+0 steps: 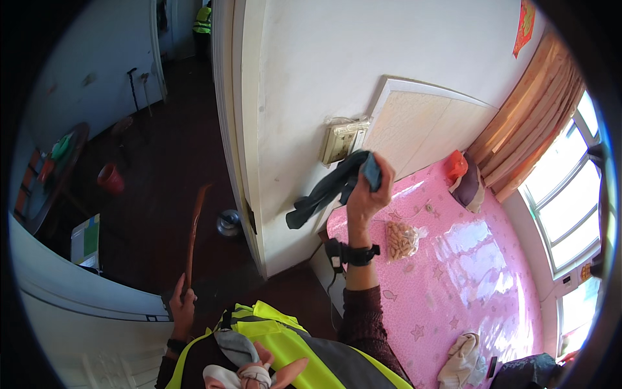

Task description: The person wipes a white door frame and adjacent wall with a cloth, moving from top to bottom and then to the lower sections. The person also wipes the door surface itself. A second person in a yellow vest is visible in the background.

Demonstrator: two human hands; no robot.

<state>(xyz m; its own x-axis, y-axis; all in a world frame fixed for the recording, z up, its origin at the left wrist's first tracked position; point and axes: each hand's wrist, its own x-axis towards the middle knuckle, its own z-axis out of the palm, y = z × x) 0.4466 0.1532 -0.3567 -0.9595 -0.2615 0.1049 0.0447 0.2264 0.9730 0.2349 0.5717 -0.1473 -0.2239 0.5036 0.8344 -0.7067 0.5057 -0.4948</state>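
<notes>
My left hand (182, 306), low on the left, is closed around the lower end of a thin reddish-brown wooden stick (194, 236) that points upward. My right hand (370, 196) is raised before the white wall, its fingers closed on a bunched dark green cloth (324, 193) with a blue-grey fold (371, 172) at the fingers. The loose end of the cloth hangs to the left. Just above the cloth is a yellowed socket panel (339, 144) on the wall; whether the cloth touches the wall I cannot tell.
A door frame (243, 142) parts this room from a dark one with a metal pot (228, 223), a red bucket (111, 178) and a table (74, 146). On the right, a pink-covered bed (421, 285) bears a bag of peanut-like pieces (403, 240). A person (203, 23) stands far back.
</notes>
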